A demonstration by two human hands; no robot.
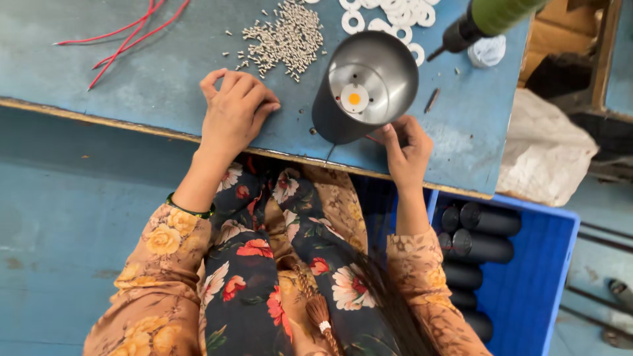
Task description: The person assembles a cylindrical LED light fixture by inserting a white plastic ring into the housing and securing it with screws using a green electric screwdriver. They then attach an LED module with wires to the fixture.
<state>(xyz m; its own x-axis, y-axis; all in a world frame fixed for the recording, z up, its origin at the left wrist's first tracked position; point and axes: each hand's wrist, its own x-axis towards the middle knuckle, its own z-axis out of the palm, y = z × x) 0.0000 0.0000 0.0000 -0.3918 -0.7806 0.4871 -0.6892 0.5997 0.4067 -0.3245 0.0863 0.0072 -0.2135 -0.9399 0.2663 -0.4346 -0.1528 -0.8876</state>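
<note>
The right hand [407,150] pinches the rim of a dark cylindrical lamp housing [364,87] on the blue surface [151,79], while the left hand [234,113], curled and holding nothing, rests below the small metal pins [285,38].

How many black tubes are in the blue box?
5 black tubes show in the blue box beside the right hand, stacked from the top of the box downward. More may be hidden under them or under the sleeve.
</note>
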